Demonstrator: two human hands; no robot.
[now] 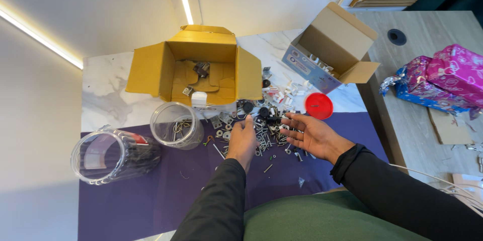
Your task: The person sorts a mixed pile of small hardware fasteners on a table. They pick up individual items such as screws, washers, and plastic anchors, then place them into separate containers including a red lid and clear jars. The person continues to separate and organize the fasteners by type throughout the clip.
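Screws and washers (261, 138) are heaped mid-desk, by the yellow box (196, 65). Small, hard, light, easily rolled; best pinched one by one. Left hand (242, 140) is pinched there; right hand (312, 133) is held open.

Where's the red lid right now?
In the head view the red lid lies flat right of centre on the table, just beyond the right hand, below the blue and brown box and right of the hardware pile.
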